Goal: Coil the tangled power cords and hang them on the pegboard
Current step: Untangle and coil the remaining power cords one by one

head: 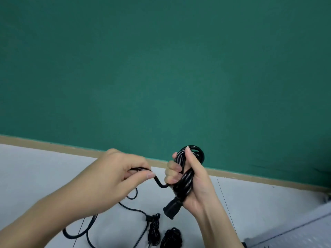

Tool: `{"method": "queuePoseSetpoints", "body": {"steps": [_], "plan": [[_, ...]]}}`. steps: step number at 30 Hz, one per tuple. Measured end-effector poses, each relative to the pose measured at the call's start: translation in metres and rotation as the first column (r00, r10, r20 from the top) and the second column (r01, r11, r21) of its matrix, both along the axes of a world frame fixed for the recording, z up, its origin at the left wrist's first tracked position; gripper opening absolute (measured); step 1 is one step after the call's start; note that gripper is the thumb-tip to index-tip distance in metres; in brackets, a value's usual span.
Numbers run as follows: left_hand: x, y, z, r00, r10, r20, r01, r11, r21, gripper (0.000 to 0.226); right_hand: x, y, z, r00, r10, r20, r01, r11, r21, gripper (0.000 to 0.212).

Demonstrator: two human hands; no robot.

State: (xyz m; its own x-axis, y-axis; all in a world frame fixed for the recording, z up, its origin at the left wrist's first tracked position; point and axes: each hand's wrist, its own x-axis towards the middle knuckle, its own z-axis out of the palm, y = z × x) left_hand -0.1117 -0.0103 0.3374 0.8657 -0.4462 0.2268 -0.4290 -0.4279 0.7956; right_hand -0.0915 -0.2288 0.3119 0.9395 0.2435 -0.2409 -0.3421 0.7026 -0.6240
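Green wall (161,68), tan trim (53,144) — grey floor (35,167), loose cords (136,210)

**Cord held above surface, wall behind**

Right hand (193,179) gripping coiled cord (186,169) upright, plug (172,208) at the bottom. To its left, left hand (114,174) pinching the cord's free end. Below on the surface (35,169): loose cord (86,228) at left, two bundled cords (154,228) (171,238) just right of it. Wall (161,68) behind.
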Motion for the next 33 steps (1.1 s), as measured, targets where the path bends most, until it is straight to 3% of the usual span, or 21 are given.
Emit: {"method": "queuePoseSetpoints", "body": {"steps": [3,5,7,10,13,18,23,25,28,33], "plan": [[0.005,0.001,0.009,0.996,0.057,-0.068,-0.065,0.989,-0.133,0.031,-0.006,0.013,-0.007,0.989,0.135,0.063,-0.122,0.976,-0.178,0.076],[0.006,0.002,0.013,0.988,0.074,-0.137,-0.096,0.983,-0.16,0.028,-0.01,0.016,-0.005,0.954,0.27,0.134,-0.168,0.845,-0.508,0.065],[0.005,0.0,0.013,0.983,0.074,-0.167,-0.098,0.985,-0.144,0.026,-0.015,0.022,0.0,0.876,0.448,0.179,-0.196,0.669,-0.717,0.037],[0.006,-0.002,0.011,0.975,0.083,-0.204,-0.109,0.987,-0.118,0.032,-0.022,0.036,0.002,0.805,0.587,0.088,-0.273,0.498,-0.823,0.035],[0.014,0.001,0.008,0.966,0.104,-0.238,-0.131,0.986,-0.101,0.055,-0.023,0.04,-0.003,0.829,0.558,-0.034,-0.348,0.468,-0.812,0.036],[0.022,0.01,0.002,0.963,0.151,-0.225,-0.178,0.978,-0.105,0.085,-0.021,0.028,0.007,0.677,0.736,-0.005,-0.581,0.53,-0.618,0.036],[0.019,0.022,0.002,0.945,0.25,-0.212,-0.292,0.934,-0.203,0.06,-0.001,0.022,0.017,0.684,0.706,0.182,-0.65,0.704,-0.287,0.04],[0.014,0.025,0.0,0.938,0.261,-0.228,-0.314,0.919,-0.238,0.058,0.007,0.025,0.018,0.774,0.599,0.205,-0.56,0.799,-0.218,0.041],[0.0,0.017,-0.006,0.91,0.249,-0.332,-0.347,0.895,-0.28,0.044,0.017,0.033,0.015,0.907,0.347,0.239,-0.261,0.908,-0.327,0.042],[-0.01,0.002,-0.017,0.848,0.16,-0.506,-0.357,0.878,-0.319,0.043,0.019,0.052,0.011,0.899,0.302,0.318,-0.166,0.906,-0.39,0.058]]}}
